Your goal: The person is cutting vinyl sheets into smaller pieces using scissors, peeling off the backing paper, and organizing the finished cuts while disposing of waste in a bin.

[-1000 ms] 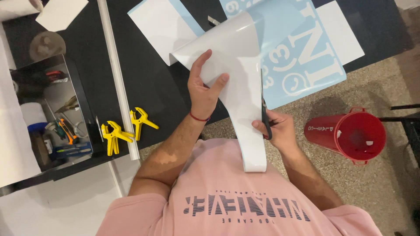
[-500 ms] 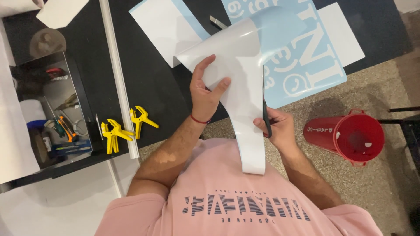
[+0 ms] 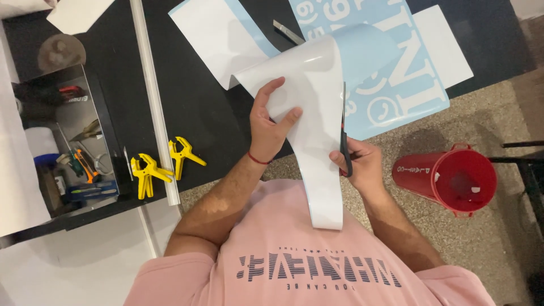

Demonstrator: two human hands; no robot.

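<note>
A long white strip of vinyl backing sheet (image 3: 317,113) curls up off the black table (image 3: 209,96) and hangs down over my pink shirt. My left hand (image 3: 269,122) grips the strip from its left side, thumb on the front. My right hand (image 3: 360,161) holds dark scissors (image 3: 343,136) whose blades run up along the strip's right edge. Beyond the strip lies a light blue vinyl sheet with white lettering (image 3: 396,73) flat on the table.
Yellow spring clamps (image 3: 150,170) lie near the table's front edge beside a long white rail (image 3: 150,85). A box of small tools (image 3: 73,153) stands at left. A utility knife (image 3: 288,33) rests on the sheet. A red bucket (image 3: 453,178) stands on the speckled floor at right.
The scissors have travelled a little farther up the strip's right edge, and the curled top of the strip has shifted slightly. My left hand keeps its grip.
</note>
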